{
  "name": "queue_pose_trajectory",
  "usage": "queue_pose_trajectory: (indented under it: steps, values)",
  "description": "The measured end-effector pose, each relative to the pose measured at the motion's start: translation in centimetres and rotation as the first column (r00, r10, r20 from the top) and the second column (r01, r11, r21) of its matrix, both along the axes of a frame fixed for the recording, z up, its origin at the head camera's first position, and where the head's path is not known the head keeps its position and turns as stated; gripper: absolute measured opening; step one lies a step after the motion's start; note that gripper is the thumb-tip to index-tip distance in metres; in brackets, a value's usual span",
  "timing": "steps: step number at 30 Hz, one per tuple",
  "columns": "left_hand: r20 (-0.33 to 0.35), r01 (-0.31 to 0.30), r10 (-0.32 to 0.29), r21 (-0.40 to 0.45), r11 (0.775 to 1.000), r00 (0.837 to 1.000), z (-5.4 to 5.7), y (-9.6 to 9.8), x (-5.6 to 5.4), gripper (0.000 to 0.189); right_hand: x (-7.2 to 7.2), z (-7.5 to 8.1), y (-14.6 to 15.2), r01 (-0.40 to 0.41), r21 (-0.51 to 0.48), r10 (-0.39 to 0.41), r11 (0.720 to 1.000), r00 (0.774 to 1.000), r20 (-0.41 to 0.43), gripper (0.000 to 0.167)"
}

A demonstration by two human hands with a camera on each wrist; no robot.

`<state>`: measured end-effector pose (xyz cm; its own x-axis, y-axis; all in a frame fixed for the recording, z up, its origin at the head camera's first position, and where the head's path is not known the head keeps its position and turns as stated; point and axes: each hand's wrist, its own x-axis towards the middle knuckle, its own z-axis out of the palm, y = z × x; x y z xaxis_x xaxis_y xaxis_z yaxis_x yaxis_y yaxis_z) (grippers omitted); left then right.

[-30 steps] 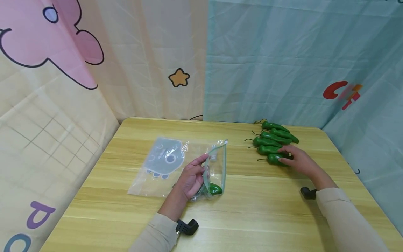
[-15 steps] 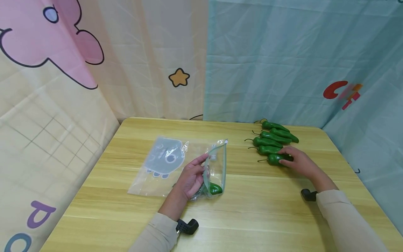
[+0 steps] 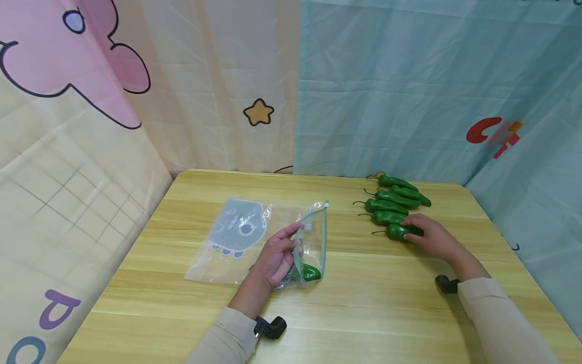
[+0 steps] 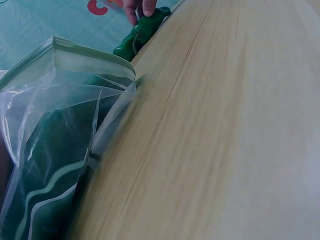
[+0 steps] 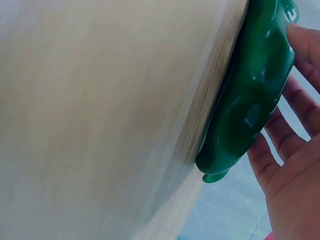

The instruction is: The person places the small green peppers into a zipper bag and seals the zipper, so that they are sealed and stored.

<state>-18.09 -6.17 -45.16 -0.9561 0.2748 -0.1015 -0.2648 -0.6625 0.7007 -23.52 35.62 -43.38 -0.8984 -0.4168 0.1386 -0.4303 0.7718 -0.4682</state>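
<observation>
My left hand [image 3: 275, 259] grips the green-edged mouth of a clear zip bag [image 3: 268, 217], holding it apart. The bag lies on the table with its mouth facing right and a grey-blue cartoon printed on it. Inside, near the mouth, a green pepper [image 3: 311, 273] shows through the plastic; in the left wrist view the bag [image 4: 65, 115] fills the left side. Over at the right, my right hand [image 3: 429, 235] pinches the nearest green pepper [image 3: 396, 231] of a row, thumb on its near side and fingers on its far side. That pepper [image 5: 250, 95] lies on the tabletop.
Several more green peppers [image 3: 386, 205] lie behind it in a row toward the table's back edge, stems to the left. The wooden table [image 3: 364, 313] meets printed curtains [image 3: 386, 91] at the back and sides. A black wrist camera [image 3: 271, 327] sits on the left wrist.
The fingers of my right hand have drawn in on the nearest pepper, coming slightly lower. My left hand and the bag have stayed where they were.
</observation>
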Motion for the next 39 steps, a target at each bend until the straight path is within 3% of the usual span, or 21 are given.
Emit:
queue_pose_trajectory:
  steps: [39]
  values:
    - [0.01, 0.005, -0.005, 0.009, 1.0, 1.0, -0.1, 0.0, 0.0, 0.045, 1.3, 0.6, -0.3, -0.026, 0.059, 0.026, 0.998, 1.0, -0.008, 0.036]
